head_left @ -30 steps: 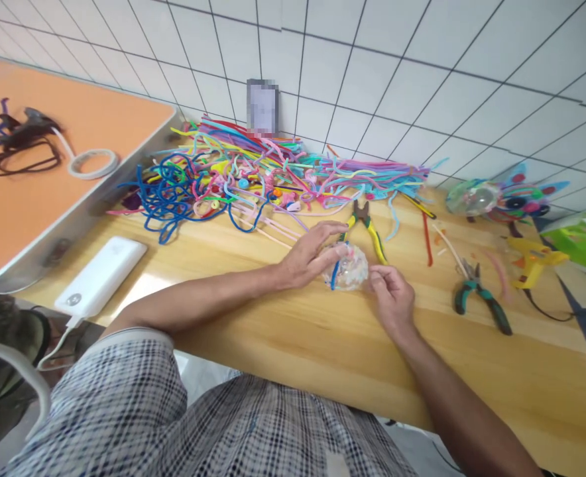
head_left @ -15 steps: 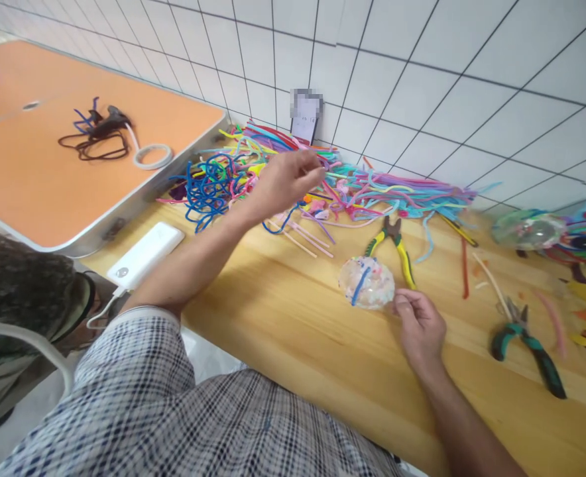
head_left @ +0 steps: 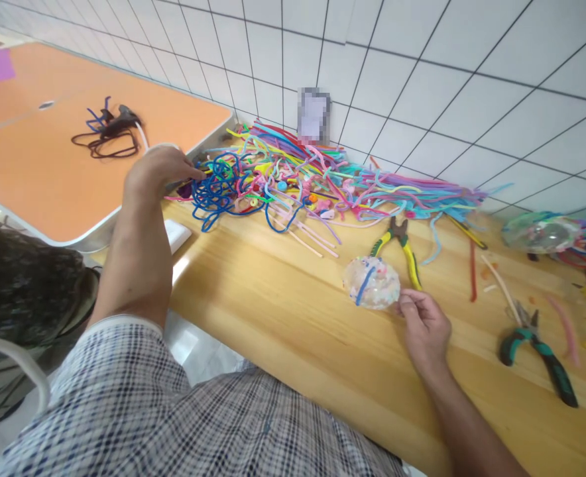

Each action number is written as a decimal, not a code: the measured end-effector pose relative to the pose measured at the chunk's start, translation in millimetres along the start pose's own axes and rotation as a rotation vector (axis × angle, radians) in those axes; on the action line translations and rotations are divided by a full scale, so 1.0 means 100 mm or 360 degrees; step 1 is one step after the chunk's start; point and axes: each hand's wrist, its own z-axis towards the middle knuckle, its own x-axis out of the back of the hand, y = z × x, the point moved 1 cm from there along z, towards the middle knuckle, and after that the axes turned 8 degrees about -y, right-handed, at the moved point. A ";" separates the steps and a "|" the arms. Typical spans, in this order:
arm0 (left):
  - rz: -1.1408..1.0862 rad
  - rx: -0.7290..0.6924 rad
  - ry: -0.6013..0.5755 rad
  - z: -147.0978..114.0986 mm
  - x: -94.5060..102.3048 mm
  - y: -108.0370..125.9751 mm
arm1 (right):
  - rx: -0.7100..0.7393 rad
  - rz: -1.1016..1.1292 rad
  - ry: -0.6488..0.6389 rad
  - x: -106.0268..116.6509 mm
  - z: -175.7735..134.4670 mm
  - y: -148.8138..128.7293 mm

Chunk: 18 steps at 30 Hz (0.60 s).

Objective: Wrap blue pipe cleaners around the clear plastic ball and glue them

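Observation:
A clear plastic dome [head_left: 385, 283], flecked with coloured bits and crossed by a short blue pipe cleaner strip [head_left: 365, 286], is pinched at its right edge by my right hand [head_left: 426, 324]. My left hand [head_left: 161, 169] reaches to the left end of the craft pile. Its visible fingers stretch to the edge of a tangle of blue pipe cleaners [head_left: 213, 192]; the thumb and other fingertips are hidden. More coloured pipe cleaners [head_left: 412, 192] lie along the wall. Just behind the dome are yellow-and-black pliers [head_left: 411, 255].
Green-handled pliers [head_left: 546, 358] and loose pipe cleaner pieces lie to the right. A phone [head_left: 313, 118] leans on the tiled wall. My left forearm partly covers a white power bank [head_left: 177, 235]. An orange table [head_left: 39, 172] with a black cable [head_left: 107, 146] adjoins on the left.
My left hand has moved left from above the middle of the pile to the blue tangle. My right hand keeps the dome in nearly the same place; the view has shifted slightly.

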 end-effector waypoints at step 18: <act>-0.0484 -0.0055 0.0301 0.10 -0.34 1.94 | 0.0193 -0.0046 0.0161 0.11 0.04 -0.18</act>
